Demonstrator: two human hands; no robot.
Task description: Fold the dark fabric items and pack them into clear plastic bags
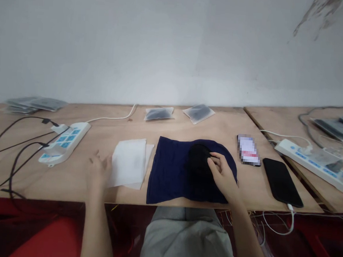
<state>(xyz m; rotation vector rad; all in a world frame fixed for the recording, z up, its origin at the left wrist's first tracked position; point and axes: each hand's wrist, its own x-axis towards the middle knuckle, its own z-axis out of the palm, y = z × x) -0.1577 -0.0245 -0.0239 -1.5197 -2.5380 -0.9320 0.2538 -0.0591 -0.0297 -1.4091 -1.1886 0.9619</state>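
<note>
Right fingers on round black cloth

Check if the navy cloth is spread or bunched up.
Spread flat: the navy cloth lies broad across the table; whether it's doubled, I cannot tell.

Two packets bound open tabletop behind the navy cloth.

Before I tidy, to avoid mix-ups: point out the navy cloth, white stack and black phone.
Navy cloth [170, 170], head view: flat left part.
White stack [129, 162], head view: top face.
Black phone [283, 182], head view: dark upper face.
</note>
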